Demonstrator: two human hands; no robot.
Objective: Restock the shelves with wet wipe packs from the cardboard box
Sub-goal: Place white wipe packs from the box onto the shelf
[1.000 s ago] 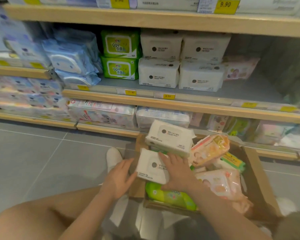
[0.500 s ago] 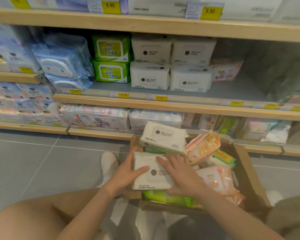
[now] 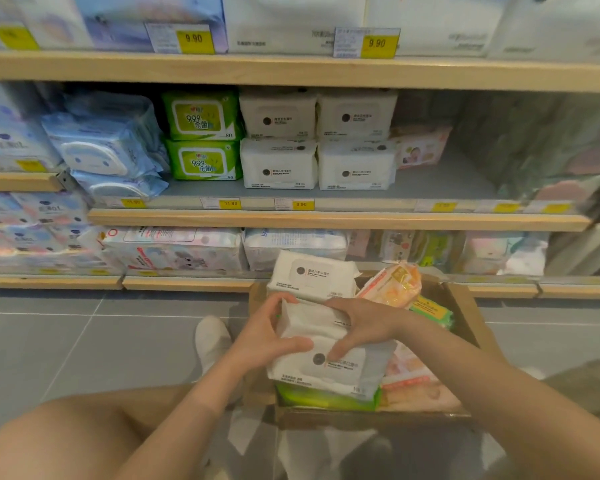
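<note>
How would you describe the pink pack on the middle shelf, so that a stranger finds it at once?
Look at the middle shelf, under the 9.90 tags. Right of the four stacked white packs a single pink pack stands further back, beside bare shelf. It alone there is pink, with a baby picture.

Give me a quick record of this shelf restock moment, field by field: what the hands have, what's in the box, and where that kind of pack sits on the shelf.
held item: white wet wipe pack, over the cardboard box
left hand: grips the pack's left end, thumb on top
right hand: grips the pack from above
box contents: second white pack, orange pack, green pack, pink packs
matching stock: white packs stacked two high on the middle shelf
shelf gap: bare space right of them, by a small pink pack
</note>
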